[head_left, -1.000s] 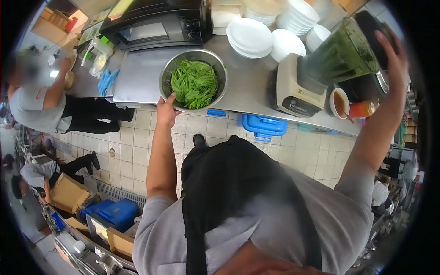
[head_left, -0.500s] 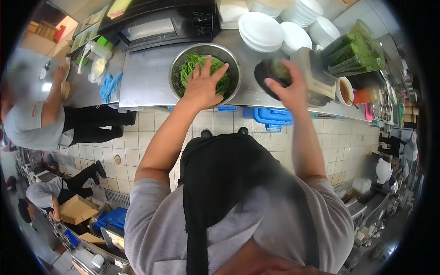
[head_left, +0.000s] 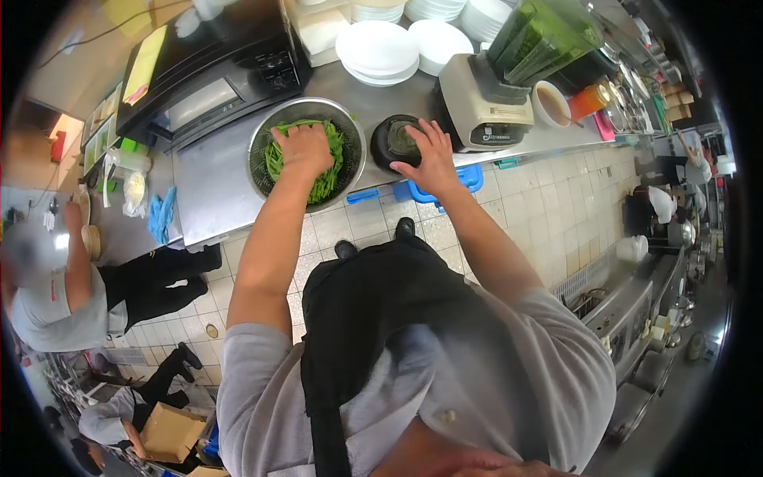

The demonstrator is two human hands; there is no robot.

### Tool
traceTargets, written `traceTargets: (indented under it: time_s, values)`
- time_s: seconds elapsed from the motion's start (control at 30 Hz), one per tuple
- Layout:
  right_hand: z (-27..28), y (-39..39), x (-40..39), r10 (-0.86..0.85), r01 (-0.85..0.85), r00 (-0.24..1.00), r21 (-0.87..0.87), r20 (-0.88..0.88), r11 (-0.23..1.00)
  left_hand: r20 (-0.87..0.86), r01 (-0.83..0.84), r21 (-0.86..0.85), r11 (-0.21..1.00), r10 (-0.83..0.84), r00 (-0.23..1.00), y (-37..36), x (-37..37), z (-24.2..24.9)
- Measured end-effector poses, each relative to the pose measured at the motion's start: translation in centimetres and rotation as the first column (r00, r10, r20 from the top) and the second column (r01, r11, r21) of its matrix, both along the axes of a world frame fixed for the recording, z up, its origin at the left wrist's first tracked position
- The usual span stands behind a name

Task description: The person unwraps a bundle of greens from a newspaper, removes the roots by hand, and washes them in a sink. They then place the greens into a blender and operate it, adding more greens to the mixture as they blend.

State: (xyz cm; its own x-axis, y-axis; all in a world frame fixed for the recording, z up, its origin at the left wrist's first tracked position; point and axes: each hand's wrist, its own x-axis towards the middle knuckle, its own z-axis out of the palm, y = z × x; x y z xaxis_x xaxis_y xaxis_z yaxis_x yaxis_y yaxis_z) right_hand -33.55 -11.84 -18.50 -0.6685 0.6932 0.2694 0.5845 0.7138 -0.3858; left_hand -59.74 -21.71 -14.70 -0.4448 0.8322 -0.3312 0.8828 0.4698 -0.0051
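A perforated metal colander (head_left: 357, 151) holds long green leafy vegetables (head_left: 327, 179). My left hand (head_left: 306, 149) reaches into it from the front, its fingers curled into the greens and the fingertips partly buried. To the right, a round black blender lid (head_left: 383, 145) with a clear cap (head_left: 404, 141) in its middle lies on the counter. My right hand (head_left: 433, 159) is over the lid's right side, fingers and thumb spread apart, fingertips right at the cap and the front rim. Just right of that hand stands the beige blender base (head_left: 485, 103), carrying a clear jug (head_left: 540, 40) of chopped greens.
White plates (head_left: 377, 48) are stacked behind the lid, and a black oven (head_left: 214, 79) stands at the back left. A bowl of brown liquid (head_left: 550, 103) sits beyond the blender. Another person (head_left: 60, 294) works at the left counter near a blue cloth (head_left: 161, 215).
My view has swung right. My left fingers, spread over the greens before, are now curled into them. My right hand has lowered to the black lid, now sharp instead of blurred.
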Motion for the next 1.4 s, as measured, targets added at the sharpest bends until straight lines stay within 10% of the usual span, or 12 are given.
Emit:
traceTargets:
  time_s: [0.27,0.43,0.63,1.03,1.2,1.4]
  values:
    - [3.1,-0.8,2.2,0.040,-0.058,0.981,-0.089,-0.191,0.994,0.241,-0.017,0.439,0.898,-0.100,0.965,-2.9,-3.9,0.8]
    - [8.5,-1.8,-3.9,0.311,-0.346,0.932,-0.201,-0.184,0.917,0.342,0.107,0.374,0.921,-0.244,0.907,-5.3,-4.6,0.9]
    - [5.3,-1.6,-15.3,0.654,-0.609,0.737,-0.255,0.168,0.751,0.383,-0.023,0.518,0.855,-0.208,0.900,-9.2,-4.4,1.0]
    - [1.8,-1.6,-21.4,0.594,-0.501,0.761,-0.345,0.262,0.794,0.448,-0.283,0.571,0.770,-0.004,0.894,-12.5,-3.2,-1.2]
    - [5.7,-2.0,-18.6,0.369,-0.365,0.923,-0.546,-0.108,0.754,0.508,-0.383,0.666,0.640,-0.013,0.861,-12.3,-2.6,-1.7]
    - [10.0,-1.0,-16.1,0.056,-0.475,0.825,-0.637,-0.562,0.607,0.616,-0.490,0.701,0.518,-0.093,0.782,-11.4,-2.7,-1.9]
